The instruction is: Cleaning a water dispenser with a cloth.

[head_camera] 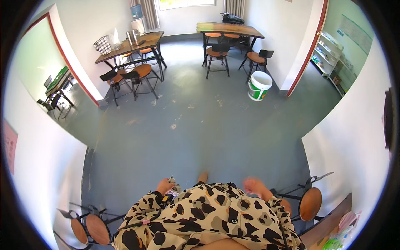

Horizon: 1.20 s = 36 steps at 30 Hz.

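Note:
My left hand (pixel 164 186) is shut on a crumpled greyish cloth (pixel 175 185), held low in front of my body. On the other side, my right hand (pixel 257 188) hangs in the air with loosely bent fingers, blurred; I see nothing in it. Between the hands, the tip of a brown shoe (pixel 202 177) shows past my spotted shirt (pixel 215 206). Grey-blue floor (pixel 193 147) spreads out before me. Farther off on the right stands a white and green plastic bucket (pixel 260 86), upright, its inside partly visible.
A wooden table (pixel 150 39) with a checked bag (pixel 102 45) and metal flasks (pixel 132 37) stands far left; another table (pixel 231 28) is far right. Stools surround both. Round-seated stools (pixel 310 203) stand close on my right and left (pixel 97 229). Doorways open on both sides.

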Available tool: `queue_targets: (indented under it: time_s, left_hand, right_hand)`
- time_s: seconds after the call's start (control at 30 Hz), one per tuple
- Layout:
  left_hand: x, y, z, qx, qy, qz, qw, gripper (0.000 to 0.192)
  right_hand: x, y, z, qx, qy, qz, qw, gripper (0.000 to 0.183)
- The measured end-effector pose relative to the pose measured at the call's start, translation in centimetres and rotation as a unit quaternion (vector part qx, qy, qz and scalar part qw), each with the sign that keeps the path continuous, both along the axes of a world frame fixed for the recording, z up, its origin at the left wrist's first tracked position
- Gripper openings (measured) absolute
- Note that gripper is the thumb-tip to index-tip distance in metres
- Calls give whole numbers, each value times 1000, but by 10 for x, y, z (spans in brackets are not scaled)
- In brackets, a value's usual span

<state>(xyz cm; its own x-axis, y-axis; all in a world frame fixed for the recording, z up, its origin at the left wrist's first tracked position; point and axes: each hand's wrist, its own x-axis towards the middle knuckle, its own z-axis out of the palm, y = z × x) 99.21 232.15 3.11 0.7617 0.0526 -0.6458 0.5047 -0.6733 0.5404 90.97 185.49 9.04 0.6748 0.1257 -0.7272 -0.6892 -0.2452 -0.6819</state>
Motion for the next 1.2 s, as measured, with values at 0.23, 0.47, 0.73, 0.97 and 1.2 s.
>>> queue_targets:
  time_s: [0.23, 0.47, 0.73, 0.97, 1.2]
  left_hand:
    - [162, -77, 4, 32, -44, -100, 993, 45]
    - [261, -197, 23, 0, -73, -261, 963, 41]
    - [319, -344, 56, 20, -80, -211, 974, 51]
    - [384, -476, 103, -341, 119, -44, 931, 37]
    - [476, -604, 164, -556, 119, -161, 807, 32]
  right_hand:
    - [-36, -89, -158, -441, -223, 146, 857, 17]
    - [-38, -172, -157, -323, -42, 292, 899, 26]
    - [56, -283, -73, 35, 83, -363, 928, 22]
    - [238, -380, 16, 31, -38, -228, 972, 35]
    - [439, -369, 86, 148, -179, -116, 966, 55]
